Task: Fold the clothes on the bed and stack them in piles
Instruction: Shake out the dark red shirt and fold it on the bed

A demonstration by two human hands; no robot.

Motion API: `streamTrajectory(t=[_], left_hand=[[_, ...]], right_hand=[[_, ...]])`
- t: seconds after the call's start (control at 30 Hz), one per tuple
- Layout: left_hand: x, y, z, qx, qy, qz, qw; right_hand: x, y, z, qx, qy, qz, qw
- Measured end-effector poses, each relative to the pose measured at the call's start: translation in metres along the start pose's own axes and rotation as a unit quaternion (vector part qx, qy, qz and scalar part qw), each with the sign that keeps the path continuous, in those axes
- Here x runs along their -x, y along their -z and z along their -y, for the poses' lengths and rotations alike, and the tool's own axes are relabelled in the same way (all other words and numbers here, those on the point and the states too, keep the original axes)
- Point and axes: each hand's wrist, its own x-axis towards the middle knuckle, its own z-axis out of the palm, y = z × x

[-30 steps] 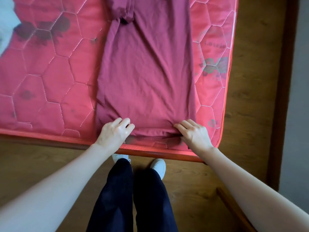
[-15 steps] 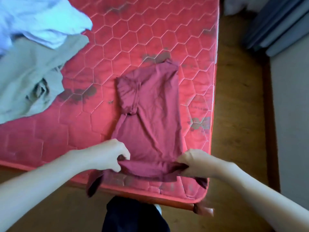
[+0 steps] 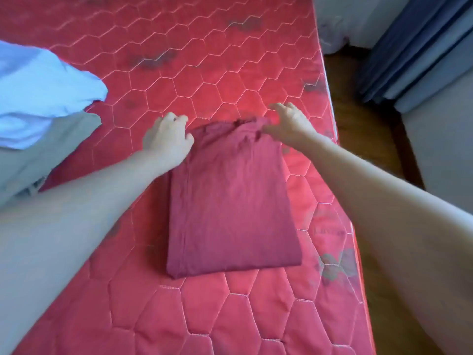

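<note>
Already the maroon shirt (image 3: 230,201) lies folded in half on the bed (image 3: 230,60), left hand (image 3: 166,142) and right hand (image 3: 289,124) resting loosely at its far edge; the blue garment (image 3: 38,98) and grey garment (image 3: 46,155) beside it remain unfolded.

I'm seeing the blue garment (image 3: 38,98) and grey garment (image 3: 33,162) running off the left edge; fingertips are blurring.

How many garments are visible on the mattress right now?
3: a folded maroon shirt at centre, a light blue garment at the left edge, and a grey garment beneath it. Others may lie out of frame.
</note>
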Motion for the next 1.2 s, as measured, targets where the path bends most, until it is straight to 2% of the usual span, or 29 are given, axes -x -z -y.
streamTrajectory(t=[0.13, 0.2, 0.37, 0.5, 0.63, 0.77, 0.9, 0.97, 1.07, 1.1, 1.2], left_hand=[[0.044, -0.071, 0.023, -0.021, -0.001, 0.106, 0.994], [0.077, -0.106, 0.032, -0.029, 0.008, 0.128, 0.991], [0.142, -0.141, 0.034, 0.016, 0.018, 0.06, 0.998], [0.177, -0.147, 0.032, 0.031, 0.041, 0.02, 0.998], [0.199, -0.142, 0.025, 0.088, 0.105, -0.035, 0.99], [0.203, -0.131, 0.02, 0.177, 0.236, -0.1, 0.95], [0.198, -0.125, 0.023, 0.274, 0.326, -0.076, 0.901], [0.197, -0.123, 0.025, 0.348, 0.338, -0.056, 0.873], [0.201, -0.118, 0.034, 0.49, 0.332, -0.019, 0.806], [0.206, -0.118, 0.039, 0.505, 0.331, -0.012, 0.797], [0.227, -0.121, 0.052, 0.491, 0.346, 0.001, 0.799]], right_hand=[[0.043, -0.076, -0.019, 0.021, -0.034, 0.024, 0.999], [0.078, -0.114, -0.029, 0.035, -0.054, 0.038, 0.997], [0.16, -0.174, -0.043, 0.048, -0.07, -0.002, 0.996], [0.204, -0.187, -0.052, 0.049, -0.064, -0.061, 0.995], [0.232, -0.188, -0.06, 0.026, -0.086, -0.077, 0.993], [0.24, -0.179, -0.067, -0.048, -0.145, -0.132, 0.979], [0.234, -0.168, -0.075, -0.164, -0.217, -0.134, 0.953], [0.231, -0.162, -0.079, -0.207, -0.247, -0.12, 0.939], [0.23, -0.153, -0.085, -0.246, -0.272, -0.106, 0.924], [0.233, -0.151, -0.088, -0.251, -0.269, -0.107, 0.924], [0.249, -0.148, -0.094, -0.249, -0.253, -0.086, 0.931]])
